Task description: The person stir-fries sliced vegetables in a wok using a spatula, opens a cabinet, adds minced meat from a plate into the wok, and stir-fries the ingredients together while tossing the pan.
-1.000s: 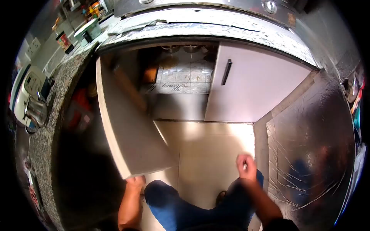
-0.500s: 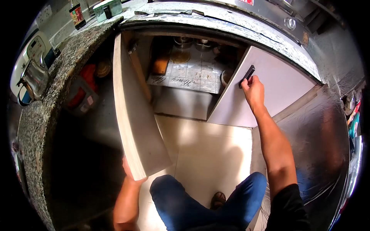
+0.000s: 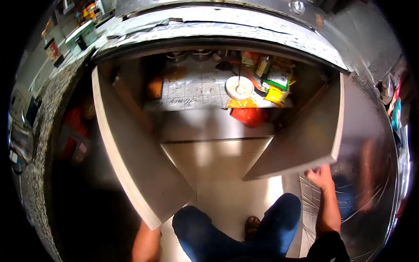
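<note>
Two hinged cabinet doors stand swung out toward me. At the lower left, my left forearm (image 3: 147,242) reaches up to the near corner of the left cabinet door (image 3: 139,148), which hides the fingers. My right hand (image 3: 322,177) is closed at the free edge of the right cabinet door (image 3: 305,131), close to its upper corner; the handle is out of sight on the outer face. Between the doors, a lined shelf (image 3: 196,89) holds a white bowl (image 3: 239,87) with a spoon-like utensil in it, a dark bottle (image 3: 263,66) and a yellow packet (image 3: 276,94).
A granite counter edge (image 3: 39,174) runs along my left, with a metal jug (image 3: 21,137) on it. A green container (image 3: 82,37) and a bottle (image 3: 53,51) stand on the worktop. Below the shelf hangs something red (image 3: 249,117). My knees are close beneath the doors.
The right door has swung open toward me and rightward with my right hand, revealing the bowl and packets. The left door appears wider open, and the view has shifted.
</note>
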`<state>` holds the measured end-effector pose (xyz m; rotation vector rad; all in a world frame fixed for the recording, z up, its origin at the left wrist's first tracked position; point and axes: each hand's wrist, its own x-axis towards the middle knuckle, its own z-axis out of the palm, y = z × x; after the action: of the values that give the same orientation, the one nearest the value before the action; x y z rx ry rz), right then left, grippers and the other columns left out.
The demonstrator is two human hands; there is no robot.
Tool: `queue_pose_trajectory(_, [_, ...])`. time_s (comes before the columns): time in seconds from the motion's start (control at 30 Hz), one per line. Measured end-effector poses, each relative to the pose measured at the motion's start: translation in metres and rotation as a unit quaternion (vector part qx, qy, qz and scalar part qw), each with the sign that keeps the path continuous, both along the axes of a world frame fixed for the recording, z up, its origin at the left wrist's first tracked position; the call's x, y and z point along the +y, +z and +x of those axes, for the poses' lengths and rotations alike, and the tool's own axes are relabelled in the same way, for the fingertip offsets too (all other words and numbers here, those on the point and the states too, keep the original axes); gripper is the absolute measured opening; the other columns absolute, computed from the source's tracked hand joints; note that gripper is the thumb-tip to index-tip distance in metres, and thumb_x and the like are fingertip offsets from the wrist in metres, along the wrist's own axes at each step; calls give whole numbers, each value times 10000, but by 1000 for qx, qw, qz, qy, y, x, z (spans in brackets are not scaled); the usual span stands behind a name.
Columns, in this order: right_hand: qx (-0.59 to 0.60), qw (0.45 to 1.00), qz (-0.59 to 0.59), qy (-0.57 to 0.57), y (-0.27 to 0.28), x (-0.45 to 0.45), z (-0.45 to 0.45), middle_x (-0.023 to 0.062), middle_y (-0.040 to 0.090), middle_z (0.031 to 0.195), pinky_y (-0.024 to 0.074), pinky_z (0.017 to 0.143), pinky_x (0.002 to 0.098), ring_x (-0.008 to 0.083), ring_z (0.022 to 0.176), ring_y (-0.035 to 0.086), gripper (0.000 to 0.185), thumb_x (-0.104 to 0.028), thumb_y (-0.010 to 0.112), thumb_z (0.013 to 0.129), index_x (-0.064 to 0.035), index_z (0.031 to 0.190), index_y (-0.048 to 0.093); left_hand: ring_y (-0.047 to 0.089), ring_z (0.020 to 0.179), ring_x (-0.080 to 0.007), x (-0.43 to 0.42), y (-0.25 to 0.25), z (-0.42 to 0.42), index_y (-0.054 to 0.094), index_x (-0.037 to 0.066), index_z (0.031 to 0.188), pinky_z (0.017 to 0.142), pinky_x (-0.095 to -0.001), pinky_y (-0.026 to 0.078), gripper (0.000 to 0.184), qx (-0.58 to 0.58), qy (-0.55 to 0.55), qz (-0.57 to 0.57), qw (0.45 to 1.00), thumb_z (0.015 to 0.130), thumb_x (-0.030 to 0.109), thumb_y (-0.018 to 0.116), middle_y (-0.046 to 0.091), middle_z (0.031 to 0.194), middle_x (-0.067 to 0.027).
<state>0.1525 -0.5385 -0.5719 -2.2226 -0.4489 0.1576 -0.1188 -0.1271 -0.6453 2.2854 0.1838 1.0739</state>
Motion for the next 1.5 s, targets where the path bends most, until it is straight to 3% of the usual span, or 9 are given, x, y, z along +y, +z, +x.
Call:
queue_pose_trajectory(0.1, [15,988,-151,-27,-6,-71,-19,83,594,979,461,758,310,174,908,564,410,-93,629,655,1,1045,546,585,870,-368,-3,4,16,465,-50,1117,763,-426,464,406,11,-11,97,995,814,220,465,581,986,-211])
queue_pose_trajectory(0.2, [-4,976,-204,-74,9,-85,-30,133,604,1046,433,834,368,270,951,561,418,-233,681,689,-3,1022,581,567,763,-382,-23,23,67,456,-48,1007,681,-438,461,286,-60,7,73,995,789,137,468,567,895,-210])
queue_pose_trajectory(0.53, [-22,985,-121,-123,-3,-139,-33,133,623,970,449,780,359,251,882,570,277,-142,645,724,-2,959,603,490,697,-432,-53,62,262,418,-24,868,599,-477,387,215,14,121,104,987,879,184,467,489,765,-229])
queue_pose_trajectory(1.0, [-50,977,-154,-140,-64,-184,-29,165,566,1099,390,888,379,291,1024,505,371,-238,571,772,4,1052,561,522,766,-403,-49,94,331,433,12,867,669,-449,416,240,105,192,65,974,882,246,483,527,848,-213])
queue_pose_trajectory(1.13, [-14,984,-42,-172,-75,-218,-26,164,512,1196,337,947,360,278,1105,454,420,-272,520,834,8,1147,507,521,790,-399,-41,96,333,433,10,867,669,-449,413,248,97,186,76,975,874,250,494,520,852,-219])
queue_pose_trajectory(1.3, [-29,984,45,-171,-81,-240,-16,129,509,1205,349,937,361,254,1101,451,455,-337,493,856,5,1155,506,531,899,-371,-30,94,287,441,-20,1129,774,-419,435,412,107,39,75,991,847,259,550,509,1024,-225])
queue_pose_trajectory(1.37, [27,981,-26,-192,-46,-196,-31,181,489,1234,331,975,354,278,1152,444,433,-279,491,855,4,1183,487,515,983,-315,-41,97,235,409,-21,1210,834,-377,432,483,205,23,-68,976,825,198,602,491,1100,-217])
queue_pose_trajectory(1.43, [48,990,-95,-95,-6,-154,-37,204,536,1148,408,898,363,298,1081,508,360,-222,532,817,-6,1105,535,508,1023,-343,-51,81,165,425,-48,1193,870,-392,416,506,293,33,-44,955,820,243,603,501,1116,-231])
queue_pose_trajectory(1.5, [98,987,-122,-23,11,-103,-32,208,572,1041,457,815,379,339,973,555,303,-151,582,753,-27,1029,569,486,1055,-362,-64,49,81,454,-48,1181,905,-395,390,523,475,25,-128,870,816,293,608,514,1124,-256])
